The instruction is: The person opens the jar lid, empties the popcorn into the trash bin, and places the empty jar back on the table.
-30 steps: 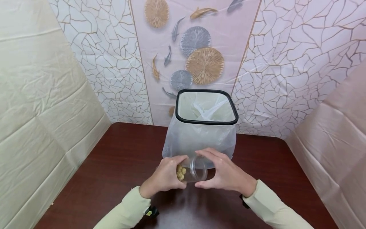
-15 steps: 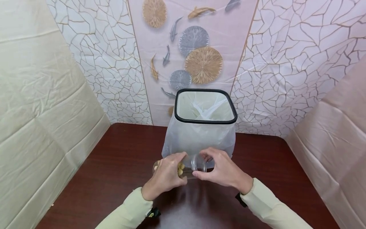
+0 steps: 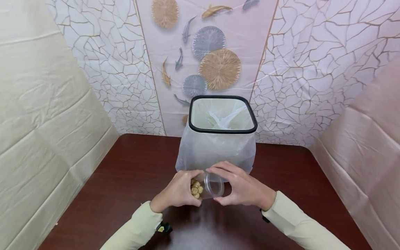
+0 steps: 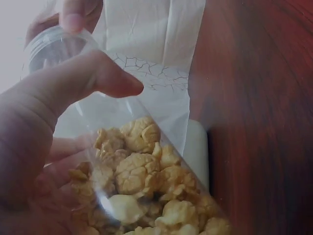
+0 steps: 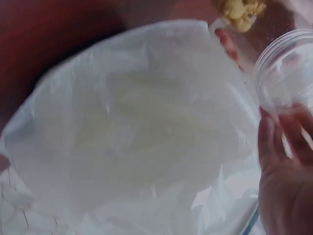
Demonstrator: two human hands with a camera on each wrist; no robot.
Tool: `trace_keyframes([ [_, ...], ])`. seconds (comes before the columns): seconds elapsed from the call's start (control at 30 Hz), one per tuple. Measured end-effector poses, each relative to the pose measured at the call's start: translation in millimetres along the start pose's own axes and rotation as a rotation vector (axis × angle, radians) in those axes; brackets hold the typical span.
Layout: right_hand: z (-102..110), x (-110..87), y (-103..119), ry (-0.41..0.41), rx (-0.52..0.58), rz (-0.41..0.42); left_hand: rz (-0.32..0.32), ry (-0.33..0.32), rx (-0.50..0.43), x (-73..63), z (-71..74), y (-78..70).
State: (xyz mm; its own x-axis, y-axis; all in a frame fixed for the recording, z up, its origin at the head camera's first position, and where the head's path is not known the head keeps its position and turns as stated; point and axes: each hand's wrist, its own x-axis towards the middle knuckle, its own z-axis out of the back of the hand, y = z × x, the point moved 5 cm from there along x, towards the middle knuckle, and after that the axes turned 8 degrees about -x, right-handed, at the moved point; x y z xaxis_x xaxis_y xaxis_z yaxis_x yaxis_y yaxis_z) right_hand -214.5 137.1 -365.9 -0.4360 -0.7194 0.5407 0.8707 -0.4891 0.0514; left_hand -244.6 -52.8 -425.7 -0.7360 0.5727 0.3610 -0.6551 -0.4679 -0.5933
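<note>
Clear, smooth, cylindrical plastic jar (image 3: 203, 184), held sideways over the reddish-brown desk (image 3: 142, 163) before the black-rimmed, bag-lined bin (image 3: 223, 131); knobbly golden popcorn (image 4: 137, 176) inside. Left hand (image 3: 179, 189) grips the body; right hand (image 3: 245, 185) arches, gripping the ridged round end.

Low in the middle of the frame, the clear cylindrical plastic jar (image 3: 206, 186) looks smooth and shiny, ridged around its neck; the golden-brown lumpy pieces (image 4: 139, 176) inside are rough and knobbly. Just above, a translucent white plastic bag (image 3: 215, 151) shows thin, crinkled film below a smooth black rounded-square rim (image 3: 223, 131). The dark red-brown wood-look counter (image 3: 140, 163) shines at bottom centre. Wrinkled cream cloth (image 3: 47, 104) fills the left.
</note>
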Motion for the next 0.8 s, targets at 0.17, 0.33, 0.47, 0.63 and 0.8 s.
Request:
trace_keyframes([
  [0.17,4,0.3,-2,0.055,-0.023,0.001,0.017,-0.048,0.012,-0.3,2.3,1.5],
  [0.33,7,0.7,-9,0.070,0.030,-0.218,0.035,-0.078,0.026,-1.8,1.9,4.0],
  [0.47,6,0.0,-15,0.097,0.063,-0.388,0.027,-0.103,0.046,-3.7,1.0,4.8],
  [0.63,1,-3.0,-16,0.139,0.093,-0.467,0.020,-0.125,0.059,-6.1,1.9,2.3],
  [0.8,-4,-3.7,-15,0.137,0.131,-0.462,0.042,-0.133,0.081,-7.1,1.8,0.2],
])
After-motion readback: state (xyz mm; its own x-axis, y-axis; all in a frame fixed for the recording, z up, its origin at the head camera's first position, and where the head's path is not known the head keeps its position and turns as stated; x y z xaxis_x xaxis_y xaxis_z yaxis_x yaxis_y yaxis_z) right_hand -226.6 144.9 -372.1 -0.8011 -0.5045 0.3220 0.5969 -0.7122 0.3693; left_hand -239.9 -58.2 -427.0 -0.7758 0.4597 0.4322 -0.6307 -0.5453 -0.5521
